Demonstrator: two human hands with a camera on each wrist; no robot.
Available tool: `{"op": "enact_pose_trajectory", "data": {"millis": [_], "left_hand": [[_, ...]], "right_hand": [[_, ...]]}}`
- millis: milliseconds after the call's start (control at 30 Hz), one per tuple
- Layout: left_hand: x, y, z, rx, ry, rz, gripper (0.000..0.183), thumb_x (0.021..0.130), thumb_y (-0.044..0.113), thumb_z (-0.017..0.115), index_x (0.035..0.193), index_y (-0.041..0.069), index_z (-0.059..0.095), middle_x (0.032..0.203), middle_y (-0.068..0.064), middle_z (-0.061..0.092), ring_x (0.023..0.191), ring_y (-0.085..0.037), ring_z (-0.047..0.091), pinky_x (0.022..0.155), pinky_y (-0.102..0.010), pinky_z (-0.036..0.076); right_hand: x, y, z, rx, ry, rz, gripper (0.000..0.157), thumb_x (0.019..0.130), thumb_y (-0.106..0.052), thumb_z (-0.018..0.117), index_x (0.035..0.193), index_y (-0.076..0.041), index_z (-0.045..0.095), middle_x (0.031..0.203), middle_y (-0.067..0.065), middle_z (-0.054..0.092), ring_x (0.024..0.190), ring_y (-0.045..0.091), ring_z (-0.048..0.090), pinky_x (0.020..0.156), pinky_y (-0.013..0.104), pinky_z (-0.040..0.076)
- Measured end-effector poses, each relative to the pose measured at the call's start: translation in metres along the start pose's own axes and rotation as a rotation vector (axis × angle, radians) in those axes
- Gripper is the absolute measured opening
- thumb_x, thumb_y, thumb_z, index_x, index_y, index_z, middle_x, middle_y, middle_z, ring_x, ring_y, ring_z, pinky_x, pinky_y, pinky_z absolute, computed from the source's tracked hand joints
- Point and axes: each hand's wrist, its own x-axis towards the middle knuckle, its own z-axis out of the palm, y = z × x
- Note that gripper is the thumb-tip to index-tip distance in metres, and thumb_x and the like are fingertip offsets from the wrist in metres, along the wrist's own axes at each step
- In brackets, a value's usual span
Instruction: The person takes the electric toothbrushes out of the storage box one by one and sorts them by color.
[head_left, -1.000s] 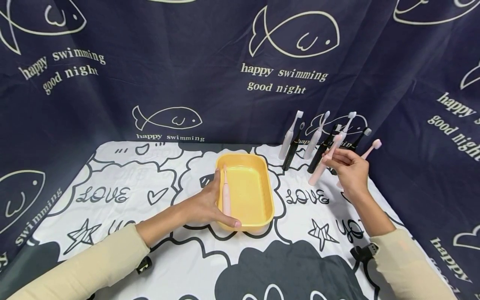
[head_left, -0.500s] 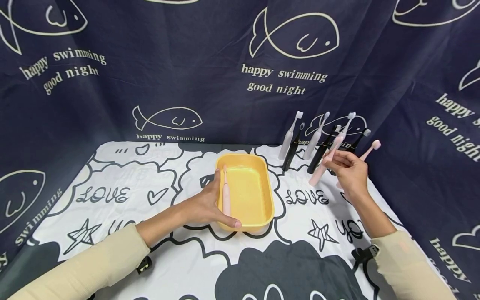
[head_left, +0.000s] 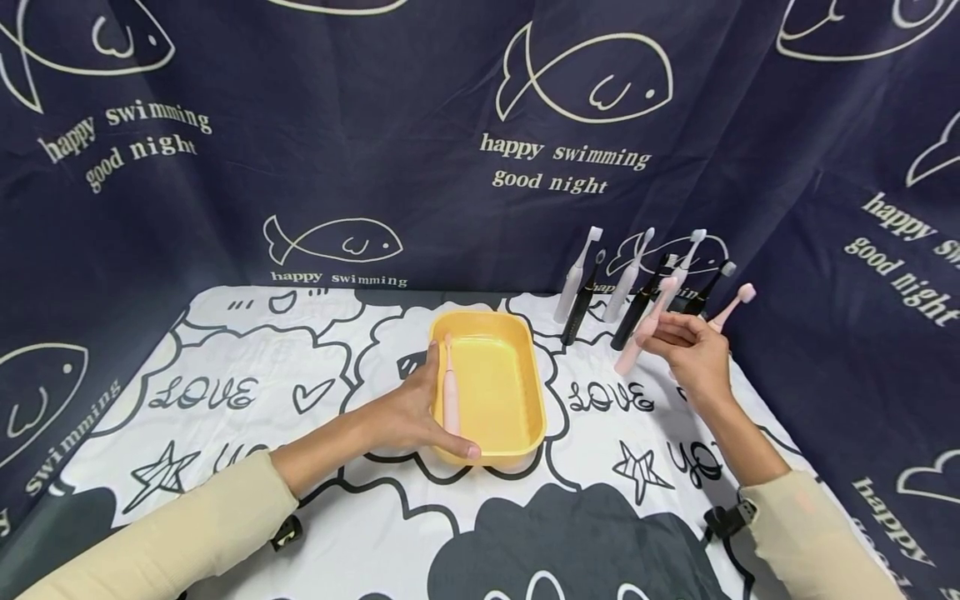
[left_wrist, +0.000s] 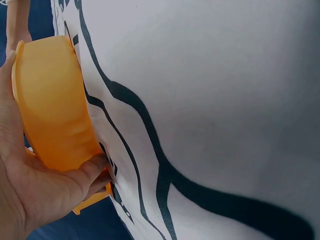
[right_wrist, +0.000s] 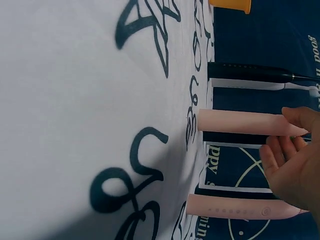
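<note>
My left hand (head_left: 408,410) grips the left side of a yellow plastic box (head_left: 534,392), its thumb over the near edge. In the left wrist view the other fingers curl against the box's outer wall (left_wrist: 55,105). A pink electric toothbrush (head_left: 452,400) lies inside along the left wall. On the right, my right hand (head_left: 693,354) pinches the upper part of a second pink electric toothbrush (head_left: 628,358) between thumb and fingers. This brush stands nearly upright; whether its base touches the cloth, I cannot tell. A third pink toothbrush (right_wrist: 240,206) stands beside that hand, partly hidden behind it in the head view.
Behind the right hand stand several white and black electric toothbrushes, including a white one (head_left: 572,287) and a black one (head_left: 579,312). A patterned white cloth (head_left: 247,367) covers the table. Dark blue fabric (head_left: 337,133) hangs at the back and sides.
The head view has shifted slightly. Both hands keep their holds on the box and the pink toothbrush, with hardly any movement.
</note>
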Motion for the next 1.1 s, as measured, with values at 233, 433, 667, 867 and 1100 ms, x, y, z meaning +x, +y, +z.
{"op": "enact_pose_trajectory", "data": {"millis": [233, 433, 667, 867, 1100], "left_hand": [[0.000, -0.001, 0.000, -0.006, 0.002, 0.004, 0.178, 0.064, 0.047, 0.111, 0.179, 0.015, -0.022, 0.186, -0.019, 0.016, 0.169, -0.032, 0.027, 0.139, -0.063, 0.027], [0.001, -0.003, 0.001, -0.002, 0.003, -0.002, 0.180, 0.065, 0.048, 0.111, 0.178, 0.013, -0.023, 0.188, -0.021, 0.011, 0.172, -0.033, 0.024, 0.140, -0.063, 0.026], [0.002, -0.003, 0.001, 0.003, 0.006, 0.003, 0.180, 0.064, 0.047, 0.111, 0.178, 0.012, -0.023, 0.188, -0.021, 0.011, 0.172, -0.033, 0.024, 0.140, -0.062, 0.025], [0.002, -0.005, 0.002, 0.005, 0.014, 0.004, 0.179, 0.065, 0.048, 0.111, 0.179, 0.013, -0.023, 0.189, -0.020, 0.010, 0.172, -0.032, 0.024, 0.140, -0.063, 0.026], [0.001, -0.004, 0.002, 0.013, 0.013, -0.005, 0.180, 0.065, 0.050, 0.111, 0.178, 0.013, -0.024, 0.190, -0.020, 0.005, 0.174, -0.033, 0.021, 0.140, -0.063, 0.025]], "right_hand": [[-0.013, 0.001, -0.011, 0.005, 0.002, 0.017, 0.040, 0.089, 0.009, 0.090, 0.119, -0.016, 0.079, 0.096, -0.022, 0.084, 0.090, -0.009, 0.080, 0.077, 0.008, 0.060], [-0.027, 0.000, -0.022, -0.020, -0.020, 0.029, 0.040, 0.091, 0.004, 0.091, 0.125, -0.012, 0.077, 0.097, -0.021, 0.084, 0.090, -0.008, 0.080, 0.080, 0.010, 0.061], [-0.041, -0.010, -0.014, -0.123, -0.108, -0.025, 0.033, 0.094, -0.002, 0.091, 0.123, -0.014, 0.079, 0.098, -0.024, 0.084, 0.091, -0.010, 0.079, 0.083, 0.008, 0.059], [-0.048, -0.023, 0.013, -0.052, -0.237, -0.072, 0.030, 0.099, 0.002, 0.085, 0.128, 0.000, 0.077, 0.102, -0.017, 0.085, 0.096, -0.004, 0.081, 0.088, 0.014, 0.063], [-0.060, -0.037, 0.051, -0.167, -0.358, -0.048, 0.042, 0.102, -0.010, 0.085, 0.138, 0.007, 0.070, 0.108, -0.020, 0.082, 0.101, -0.004, 0.079, 0.093, 0.016, 0.063]]}}
